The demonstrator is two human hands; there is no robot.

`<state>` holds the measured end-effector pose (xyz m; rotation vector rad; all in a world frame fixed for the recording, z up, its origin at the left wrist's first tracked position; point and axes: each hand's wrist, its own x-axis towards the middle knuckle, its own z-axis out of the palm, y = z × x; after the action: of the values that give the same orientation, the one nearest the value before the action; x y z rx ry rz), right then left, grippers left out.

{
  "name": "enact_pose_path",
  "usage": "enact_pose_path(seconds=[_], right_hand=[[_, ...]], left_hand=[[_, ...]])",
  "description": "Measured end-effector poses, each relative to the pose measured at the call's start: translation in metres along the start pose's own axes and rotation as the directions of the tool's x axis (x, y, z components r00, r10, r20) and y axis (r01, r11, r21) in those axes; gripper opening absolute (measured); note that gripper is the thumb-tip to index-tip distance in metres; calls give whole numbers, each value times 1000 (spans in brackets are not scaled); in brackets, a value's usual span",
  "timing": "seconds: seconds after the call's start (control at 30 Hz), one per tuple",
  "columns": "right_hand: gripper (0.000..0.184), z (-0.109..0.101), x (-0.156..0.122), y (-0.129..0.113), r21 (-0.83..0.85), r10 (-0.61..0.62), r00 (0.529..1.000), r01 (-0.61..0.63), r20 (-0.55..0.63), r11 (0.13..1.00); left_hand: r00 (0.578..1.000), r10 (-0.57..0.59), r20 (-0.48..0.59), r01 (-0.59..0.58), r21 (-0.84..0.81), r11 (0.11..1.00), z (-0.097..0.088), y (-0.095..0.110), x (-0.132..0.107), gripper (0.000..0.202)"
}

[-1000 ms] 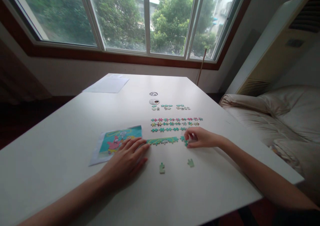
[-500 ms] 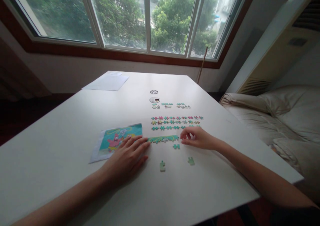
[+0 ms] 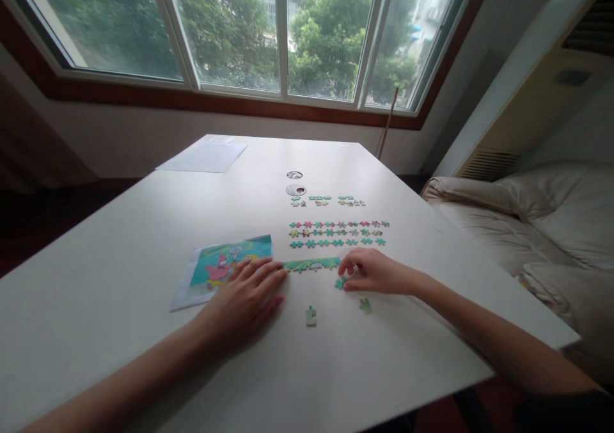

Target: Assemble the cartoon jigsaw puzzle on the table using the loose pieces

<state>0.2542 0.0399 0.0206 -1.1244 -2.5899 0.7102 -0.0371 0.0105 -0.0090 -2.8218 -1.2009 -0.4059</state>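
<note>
My left hand [image 3: 252, 289] lies flat with its fingers stretched out, over the lower right part of a printed cartoon picture [image 3: 225, 260]. Its fingertips touch the left end of a joined strip of green puzzle pieces [image 3: 311, 265]. At the strip's right end my right hand [image 3: 367, 271] is curled, its thumb and fingers closing on a small green puzzle piece [image 3: 340, 283], partly covered by them. Nearer to me lie two pale green puzzle pieces, one on the left [image 3: 311, 316] and the other on the right [image 3: 365, 306].
Several rows of loose puzzle pieces [image 3: 338, 233] lie beyond the strip, with smaller groups [image 3: 320, 199] farther back. Two round discs, one nearer [image 3: 296, 190] and one farther [image 3: 294, 174], and a white sheet [image 3: 204, 155] rest on the white table [image 3: 119, 247]. A sofa [image 3: 480, 209] stands at right.
My right hand has come down and left from the strip's end onto the small green piece, which has turned and shifted slightly. My left hand stays in place.
</note>
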Motion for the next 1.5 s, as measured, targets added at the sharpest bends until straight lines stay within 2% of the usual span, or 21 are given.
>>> enact_pose_path(seconds=[0.27,0.4,0.53,0.67,0.8,1.0,1.23,1.5], right_hand=[[15,-13,-5,5,14,-14,992,12,123,1000],[11,-15,-6,3,26,-38,988,34,148,999],[12,-16,-5,8,45,-19,997,16,72,999],[16,-18,-1,22,178,31,999,-28,-14,984],[19,-19,2,35,201,84,991,-61,-108,978],[23,-11,7,32,196,92,981,-58,-170,979],[15,6,13,26,118,137,945,-107,-295,987],[11,11,12,25,18,123,925,-125,-359,992]], left_hand=[[1000,-2,-27,2,2,1000,-7,3,7,32],[999,38,27,-38,-19,999,-16,14,21,30],[996,91,23,-89,-80,993,-15,25,43,28],[993,121,1,-121,-99,988,-3,34,66,28],[993,115,-21,-117,-91,989,10,37,79,25],[993,116,-35,-118,-95,988,19,36,79,24],[992,117,-48,-121,-88,989,17,37,76,24],[992,115,-52,-119,-75,990,16,40,77,22]])
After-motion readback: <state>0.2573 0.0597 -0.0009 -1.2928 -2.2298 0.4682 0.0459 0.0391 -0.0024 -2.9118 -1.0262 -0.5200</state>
